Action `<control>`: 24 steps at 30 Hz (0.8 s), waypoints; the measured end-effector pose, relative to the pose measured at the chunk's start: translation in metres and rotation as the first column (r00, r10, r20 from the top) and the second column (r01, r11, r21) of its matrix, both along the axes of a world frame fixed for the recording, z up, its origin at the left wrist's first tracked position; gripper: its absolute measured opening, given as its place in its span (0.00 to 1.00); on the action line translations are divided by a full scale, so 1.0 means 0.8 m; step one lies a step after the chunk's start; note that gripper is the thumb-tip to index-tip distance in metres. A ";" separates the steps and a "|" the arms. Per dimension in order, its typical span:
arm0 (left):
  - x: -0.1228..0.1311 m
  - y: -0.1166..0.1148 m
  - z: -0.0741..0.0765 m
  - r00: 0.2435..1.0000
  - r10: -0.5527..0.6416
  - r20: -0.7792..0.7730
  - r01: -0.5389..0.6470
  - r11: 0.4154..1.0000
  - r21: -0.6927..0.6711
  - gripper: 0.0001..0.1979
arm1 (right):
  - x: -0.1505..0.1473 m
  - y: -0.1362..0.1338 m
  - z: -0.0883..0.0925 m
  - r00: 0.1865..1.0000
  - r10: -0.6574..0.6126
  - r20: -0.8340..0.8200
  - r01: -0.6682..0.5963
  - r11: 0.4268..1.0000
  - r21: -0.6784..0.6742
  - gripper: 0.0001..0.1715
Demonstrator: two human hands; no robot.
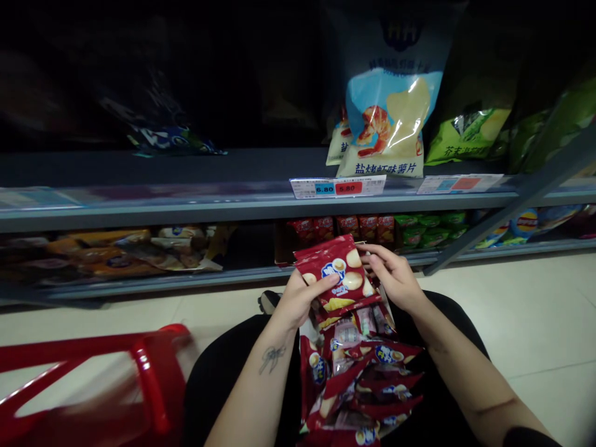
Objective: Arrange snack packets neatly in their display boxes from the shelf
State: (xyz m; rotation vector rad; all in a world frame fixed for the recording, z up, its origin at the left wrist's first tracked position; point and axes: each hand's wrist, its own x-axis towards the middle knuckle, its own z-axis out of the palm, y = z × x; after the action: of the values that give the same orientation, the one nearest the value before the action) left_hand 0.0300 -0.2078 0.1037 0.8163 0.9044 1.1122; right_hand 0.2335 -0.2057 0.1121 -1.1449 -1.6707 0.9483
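My left hand [300, 298] holds a small dark red snack packet [347, 279], its thumb lying across the front and its fingers hidden behind. At least one more red packet shows behind its upper edge. My right hand [395, 276] is at the packet's right side, with bent fingers against its upper right edge and the thumb close to them; the exact grip is partly hidden. Below, on my lap, several matching red snack packets [358, 385] lie in an overlapping pile. A pale, card-like edge [387, 307] shows beside the pile, under my right hand.
Ahead, a grey shelf [261, 208] carries a large shrimp chip bag [388, 118] and a green chip bag [470, 133]. Small red bags [347, 228], green bags [431, 230] and yellow bags [125, 254] fill parts of the lower shelf. A red plastic basket or cart [156, 379] stands at left.
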 end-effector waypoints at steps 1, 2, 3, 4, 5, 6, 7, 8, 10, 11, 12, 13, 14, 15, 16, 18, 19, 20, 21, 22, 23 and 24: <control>0.003 -0.001 0.000 0.999 0.034 0.037 -0.034 0.999 0.000 0.32 | 0.000 0.000 0.000 0.995 0.071 -0.072 -0.076 0.994 -0.072 0.22; 0.006 -0.001 0.001 0.996 0.057 0.066 -0.057 0.998 0.000 0.32 | 0.000 -0.001 0.000 0.982 0.137 -0.127 -0.153 0.980 -0.129 0.24; 0.008 -0.002 0.001 0.994 0.069 0.084 -0.070 0.998 0.004 0.32 | -0.001 -0.001 0.000 0.971 0.179 -0.159 -0.204 0.966 -0.161 0.27; 0.011 -0.002 0.001 0.993 0.072 0.091 -0.074 0.997 0.014 0.32 | -0.003 -0.001 -0.001 0.967 0.191 -0.167 -0.219 0.961 -0.170 0.33; 0.012 -0.002 0.000 0.994 0.071 0.086 -0.074 0.997 0.030 0.33 | -0.005 -0.002 -0.001 0.971 0.177 -0.163 -0.203 0.966 -0.162 0.38; 0.012 0.000 -0.001 0.995 0.073 0.071 -0.077 0.996 0.050 0.34 | -0.006 -0.002 0.000 0.977 0.146 -0.153 -0.168 0.975 -0.142 0.41; 0.010 0.001 -0.001 0.995 0.084 0.049 -0.088 0.993 0.075 0.35 | -0.006 -0.002 0.001 0.984 0.112 -0.140 -0.129 0.985 -0.119 0.40; 0.007 0.004 -0.002 0.994 0.111 0.023 -0.113 0.987 0.114 0.35 | -0.006 -0.003 0.003 0.990 0.083 -0.117 -0.094 0.991 -0.092 0.38; -0.003 0.009 -0.002 0.976 0.216 -0.030 -0.201 0.945 0.257 0.37 | -0.002 -0.005 0.009 0.999 0.044 -0.008 -0.044 0.999 -0.012 0.34; -0.009 0.011 -0.002 0.959 0.275 -0.066 -0.235 0.905 0.355 0.38 | 0.001 -0.006 0.013 0.997 0.021 0.080 -0.025 0.998 0.049 0.33; -0.014 0.011 -0.001 0.941 0.318 -0.113 -0.235 0.859 0.454 0.40 | 0.003 -0.009 0.016 0.984 -0.007 0.175 -0.014 0.993 0.117 0.31; -0.017 0.011 0.000 0.927 0.333 -0.175 -0.195 0.824 0.532 0.40 | 0.005 -0.011 0.019 0.966 -0.032 0.258 -0.016 0.983 0.182 0.30; -0.019 0.010 0.002 0.914 0.323 -0.246 -0.130 0.807 0.576 0.39 | 0.005 -0.014 0.020 0.947 -0.043 0.317 -0.034 0.972 0.234 0.28; -0.019 0.008 0.003 0.901 0.302 -0.312 -0.062 0.801 0.595 0.35 | 0.005 -0.016 0.020 0.935 -0.037 0.352 -0.062 0.962 0.267 0.28; -0.017 0.006 0.004 0.889 0.286 -0.358 -0.012 0.795 0.607 0.29 | 0.004 -0.017 0.019 0.932 -0.020 0.363 -0.090 0.954 0.285 0.28; -0.013 0.003 0.004 0.879 0.320 -0.353 -0.010 0.753 0.658 0.15 | 0.001 -0.016 0.017 0.940 0.032 0.339 -0.137 0.947 0.290 0.32; -0.011 0.002 0.003 0.877 0.368 -0.307 -0.054 0.712 0.700 0.09 | 0.001 -0.013 0.016 0.949 0.060 0.308 -0.152 0.946 0.286 0.34; -0.009 0.002 0.003 0.874 0.420 -0.245 -0.111 0.664 0.740 0.06 | 0.002 -0.010 0.016 0.960 0.090 0.267 -0.167 0.946 0.280 0.35; -0.008 0.003 0.002 0.871 0.458 -0.179 -0.169 0.620 0.766 0.05 | 0.003 -0.006 0.016 0.969 0.125 0.213 -0.182 0.943 0.278 0.36; -0.007 0.003 0.002 0.869 0.481 -0.117 -0.221 0.588 0.778 0.06 | 0.005 -0.003 0.017 0.975 0.162 0.154 -0.200 0.939 0.280 0.35; -0.007 0.004 0.001 0.867 0.495 -0.061 -0.268 0.565 0.781 0.06 | 0.008 0.000 0.018 0.975 0.200 0.093 -0.219 0.933 0.286 0.34; -0.008 0.005 0.000 0.863 0.504 -0.011 -0.311 0.549 0.776 0.07 | 0.010 0.003 0.019 0.970 0.242 0.038 -0.242 0.924 0.295 0.30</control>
State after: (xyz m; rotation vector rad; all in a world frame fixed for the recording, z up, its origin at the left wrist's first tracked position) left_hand 0.0238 -0.2038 0.1040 1.5065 0.8340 1.9166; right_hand 0.2417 -0.2034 0.1272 -0.7485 -1.9111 0.8074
